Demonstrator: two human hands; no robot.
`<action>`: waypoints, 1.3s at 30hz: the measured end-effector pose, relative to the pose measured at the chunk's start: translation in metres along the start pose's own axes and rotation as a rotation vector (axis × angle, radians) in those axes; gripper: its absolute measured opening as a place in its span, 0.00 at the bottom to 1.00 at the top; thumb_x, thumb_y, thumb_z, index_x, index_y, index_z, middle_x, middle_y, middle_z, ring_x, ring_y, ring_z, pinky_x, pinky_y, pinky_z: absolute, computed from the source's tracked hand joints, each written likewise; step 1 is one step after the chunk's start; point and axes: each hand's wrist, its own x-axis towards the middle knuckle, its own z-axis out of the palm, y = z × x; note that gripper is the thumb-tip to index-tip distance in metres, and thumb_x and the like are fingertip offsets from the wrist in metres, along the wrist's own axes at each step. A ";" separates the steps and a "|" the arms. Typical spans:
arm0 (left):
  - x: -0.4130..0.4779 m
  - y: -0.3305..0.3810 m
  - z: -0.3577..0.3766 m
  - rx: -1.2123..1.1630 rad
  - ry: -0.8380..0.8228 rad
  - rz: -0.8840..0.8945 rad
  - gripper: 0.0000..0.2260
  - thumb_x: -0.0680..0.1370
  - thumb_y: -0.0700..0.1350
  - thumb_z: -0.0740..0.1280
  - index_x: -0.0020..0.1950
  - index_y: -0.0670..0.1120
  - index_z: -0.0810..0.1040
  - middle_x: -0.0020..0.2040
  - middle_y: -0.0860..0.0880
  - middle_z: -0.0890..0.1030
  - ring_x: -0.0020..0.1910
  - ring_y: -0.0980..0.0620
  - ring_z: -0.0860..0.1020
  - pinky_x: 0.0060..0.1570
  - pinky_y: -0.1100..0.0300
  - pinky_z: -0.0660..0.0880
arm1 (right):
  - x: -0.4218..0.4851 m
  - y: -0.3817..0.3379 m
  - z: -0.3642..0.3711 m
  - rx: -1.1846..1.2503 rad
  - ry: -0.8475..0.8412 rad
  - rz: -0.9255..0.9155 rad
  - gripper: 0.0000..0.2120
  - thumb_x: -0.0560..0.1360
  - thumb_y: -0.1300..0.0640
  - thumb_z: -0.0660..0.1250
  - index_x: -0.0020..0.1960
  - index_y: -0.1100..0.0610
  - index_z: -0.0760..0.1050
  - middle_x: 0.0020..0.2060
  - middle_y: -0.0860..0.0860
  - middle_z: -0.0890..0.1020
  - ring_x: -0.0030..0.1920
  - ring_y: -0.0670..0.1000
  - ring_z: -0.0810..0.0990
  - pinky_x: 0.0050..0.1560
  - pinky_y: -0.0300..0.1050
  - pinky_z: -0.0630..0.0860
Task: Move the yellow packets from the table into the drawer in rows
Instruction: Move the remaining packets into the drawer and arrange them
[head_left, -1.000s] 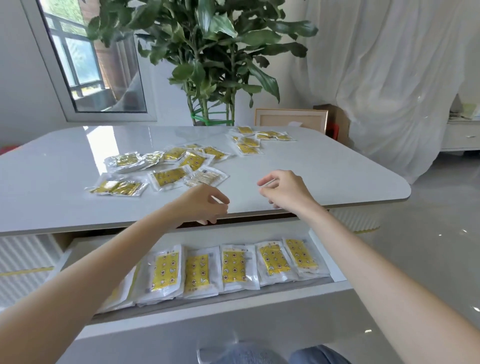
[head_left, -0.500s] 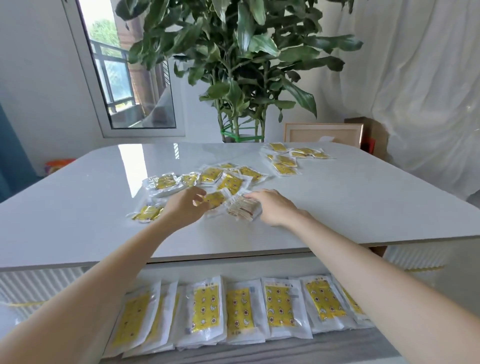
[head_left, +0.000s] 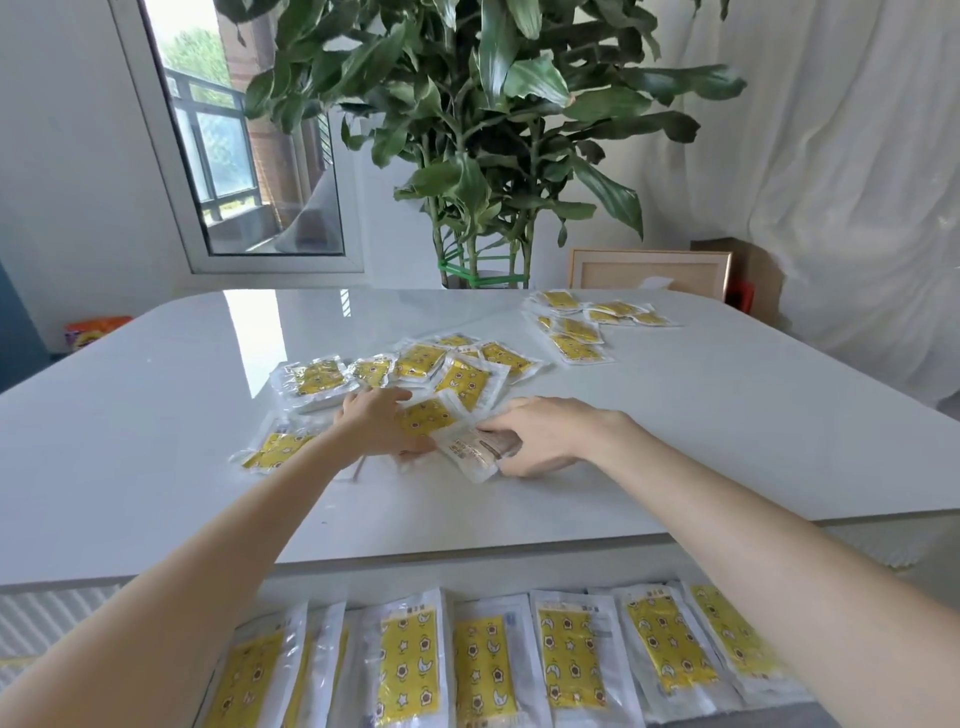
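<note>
Both arms are reaching deeper over the table than half a second ago, into the scattered yellow packets. There the left grip is lying over one, clamped or not I cannot tell, while the right grip is pinching a face-down packet. Lifting singly and turning it yellow-up is probably suiting the drawer row best.

Just one camera, worn on the person's head; it looks forward and a bit down over the white table; both arms come in from the bottom edge, so the left hand and right hand are near; the plant and window are far off at the top; the wide view tilts things at the sides.
</note>
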 end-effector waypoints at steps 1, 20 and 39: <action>-0.001 0.001 0.000 -0.050 -0.001 -0.001 0.37 0.66 0.55 0.77 0.72 0.51 0.67 0.69 0.46 0.71 0.69 0.45 0.68 0.68 0.52 0.66 | -0.002 -0.001 0.002 -0.007 0.034 0.000 0.26 0.74 0.45 0.60 0.72 0.44 0.65 0.66 0.51 0.72 0.68 0.55 0.69 0.63 0.53 0.71; -0.033 0.016 -0.025 -0.826 0.079 0.152 0.19 0.71 0.34 0.72 0.62 0.43 0.77 0.50 0.39 0.83 0.42 0.48 0.80 0.48 0.60 0.77 | -0.017 0.006 -0.021 0.570 0.284 0.037 0.20 0.76 0.49 0.67 0.57 0.64 0.77 0.66 0.50 0.71 0.65 0.50 0.70 0.64 0.46 0.67; -0.019 0.028 -0.026 -0.944 0.128 0.050 0.13 0.80 0.40 0.62 0.64 0.42 0.74 0.62 0.42 0.77 0.54 0.49 0.76 0.57 0.55 0.75 | 0.001 0.023 0.016 1.387 0.576 0.376 0.06 0.71 0.61 0.74 0.48 0.59 0.80 0.46 0.55 0.84 0.46 0.53 0.81 0.46 0.43 0.77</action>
